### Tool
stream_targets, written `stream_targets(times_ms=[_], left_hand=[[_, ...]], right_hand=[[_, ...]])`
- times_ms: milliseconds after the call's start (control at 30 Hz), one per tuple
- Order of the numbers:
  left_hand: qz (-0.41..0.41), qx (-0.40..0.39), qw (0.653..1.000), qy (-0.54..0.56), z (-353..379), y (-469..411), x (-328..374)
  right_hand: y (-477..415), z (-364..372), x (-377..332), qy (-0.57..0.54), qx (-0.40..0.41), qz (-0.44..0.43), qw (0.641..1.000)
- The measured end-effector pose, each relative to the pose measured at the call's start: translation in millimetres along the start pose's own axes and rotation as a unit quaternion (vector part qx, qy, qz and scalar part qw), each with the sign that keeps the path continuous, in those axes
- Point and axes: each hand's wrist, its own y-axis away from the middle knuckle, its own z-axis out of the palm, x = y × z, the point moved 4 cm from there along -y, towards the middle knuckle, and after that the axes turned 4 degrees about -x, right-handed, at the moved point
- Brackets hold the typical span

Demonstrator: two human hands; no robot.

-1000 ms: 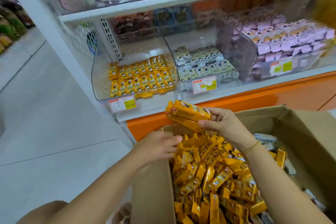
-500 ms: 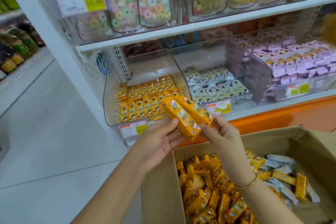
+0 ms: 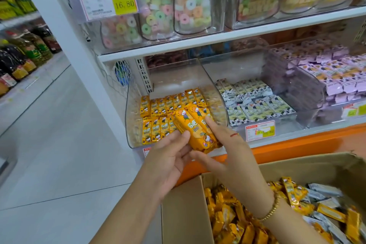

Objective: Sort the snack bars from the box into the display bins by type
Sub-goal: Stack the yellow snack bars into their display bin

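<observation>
we hold a stack of yellow snack bars (image 3: 195, 130) in both hands, left hand (image 3: 168, 158) curled round it, right hand (image 3: 225, 150) pinching its side, just in front of the clear bin (image 3: 134, 113) of matching bars, above the cardboard box (image 3: 184, 214).

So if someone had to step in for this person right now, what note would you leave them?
Left hand: holds a small stack of orange bars from below, thumb on top.
Right hand: fingers and thumb pinch the same stack.
The stack is in front of the orange bin, partly filled with neat rows.
Left to do: place this stack, then sort the box, which holds many more orange bars and some silver bars; those seem to match the middle bin.
</observation>
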Motion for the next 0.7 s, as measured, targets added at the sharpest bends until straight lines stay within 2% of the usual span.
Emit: stream_targets(times_ms=[67,100,133,167,200,233,267,300,367,433,533,700], left_hand=[[0.018,0.010,0.999,-0.031,-8,-2,6],[0.039,0.028,0.994,-0.099,-15,-3,9],[0.071,0.064,0.971,-0.218,-24,-2,16],[0.108,0.111,0.919,-0.362,-35,-2,23],[0.133,0.151,0.851,-0.485,-44,1,30],[0.138,0.174,0.797,-0.561,-50,4,34],[0.126,0.181,0.769,-0.600,-56,7,37],[0.112,0.178,0.755,-0.621,-61,8,37],[0.097,0.161,0.738,-0.648,-66,11,38],[0.104,0.139,0.726,-0.665,-65,14,40],[0.099,0.113,0.744,-0.651,-66,16,41],[0.105,0.087,0.736,-0.663,-70,14,39]], right_hand=[[-22,4,-8,0.054,0.008,0.011,0.998],[-38,6,-10,0.059,0.004,0.019,0.998],[-58,9,-11,0.063,0.001,0.029,0.998],[-80,12,-11,0.068,-0.002,0.044,0.997],[-104,18,-8,0.081,-0.012,0.068,0.994],[-127,27,-3,0.099,-0.033,0.102,0.989],[-149,37,1,0.123,-0.060,0.140,0.981],[-169,49,7,0.151,-0.085,0.168,0.970],[-198,72,17,0.199,-0.133,0.189,0.952],[-215,90,23,0.232,-0.148,0.186,0.943],[-222,110,21,0.261,-0.159,0.173,0.936],[-221,121,18,0.150,-0.201,0.157,0.955]])
